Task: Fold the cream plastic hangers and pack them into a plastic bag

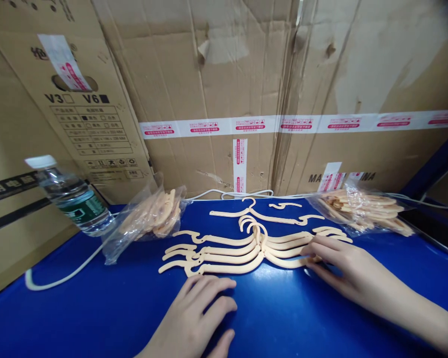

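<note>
Several cream plastic folding hangers lie on the blue table, overlapping at their hooks, the nearest hanger (pixel 227 269) towards me. My right hand (pixel 345 266) pinches the right arm end of the nearest hanger; its fingertips partly hide that end. My left hand (pixel 199 315) is just in front of the hanger's left end, fingers spread and holding nothing. Behind the group lies a separate hanger (pixel 231 214) with its short end piece at the right. A loose hanger end piece (pixel 285 205) lies beyond it.
Clear bags of cream hanger parts lie on both sides, a left bag (pixel 153 216) and a right bag (pixel 366 206). A water bottle (pixel 78 199) leans at the left. A white cable (pixel 65 283) curves below it. A dark phone-like device (pixel 433 231) lies right. Cardboard boxes (pixel 209 164) stand behind.
</note>
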The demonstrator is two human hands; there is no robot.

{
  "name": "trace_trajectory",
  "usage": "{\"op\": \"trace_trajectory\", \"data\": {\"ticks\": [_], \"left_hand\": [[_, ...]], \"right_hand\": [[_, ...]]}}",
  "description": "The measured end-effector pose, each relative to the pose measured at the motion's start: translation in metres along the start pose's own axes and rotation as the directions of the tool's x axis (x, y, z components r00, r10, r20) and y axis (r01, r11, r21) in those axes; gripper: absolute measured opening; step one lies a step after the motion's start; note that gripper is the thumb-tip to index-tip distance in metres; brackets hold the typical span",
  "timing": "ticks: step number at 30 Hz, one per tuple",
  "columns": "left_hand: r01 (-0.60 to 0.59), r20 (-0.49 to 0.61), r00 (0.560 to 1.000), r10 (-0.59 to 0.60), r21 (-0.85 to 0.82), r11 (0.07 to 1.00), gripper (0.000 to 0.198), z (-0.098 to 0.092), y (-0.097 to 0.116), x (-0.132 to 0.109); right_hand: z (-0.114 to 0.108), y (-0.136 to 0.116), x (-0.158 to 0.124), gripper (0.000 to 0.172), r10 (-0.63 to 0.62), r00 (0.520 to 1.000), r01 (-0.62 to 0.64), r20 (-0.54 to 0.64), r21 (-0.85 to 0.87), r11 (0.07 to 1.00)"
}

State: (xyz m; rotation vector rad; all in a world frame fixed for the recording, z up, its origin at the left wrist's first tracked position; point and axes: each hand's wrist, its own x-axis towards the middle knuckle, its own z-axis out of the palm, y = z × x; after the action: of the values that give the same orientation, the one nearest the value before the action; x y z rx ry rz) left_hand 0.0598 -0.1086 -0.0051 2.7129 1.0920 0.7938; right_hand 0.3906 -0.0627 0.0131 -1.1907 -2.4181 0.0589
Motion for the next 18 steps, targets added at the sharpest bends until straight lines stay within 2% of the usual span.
{"op": "trace_trajectory", "data": {"ticks": [8,18], "left_hand": [[-0.035,-0.031,0.999,0.036,0.024,0.999,0.016,0.004,-0.006,-0.001],[-0.057,-0.004,0.998,0.057,0.01,0.998,0.01,0.008,-0.012,-0.002]], "right_hand": [[0.002,0.002,0.001,0.018,0.013,1.0,-0.013,0.028,0.02,1.0],[0.004,0.001,0.001,0.019,0.001,0.997,-0.004,0.072,0.046,0.999]]}}
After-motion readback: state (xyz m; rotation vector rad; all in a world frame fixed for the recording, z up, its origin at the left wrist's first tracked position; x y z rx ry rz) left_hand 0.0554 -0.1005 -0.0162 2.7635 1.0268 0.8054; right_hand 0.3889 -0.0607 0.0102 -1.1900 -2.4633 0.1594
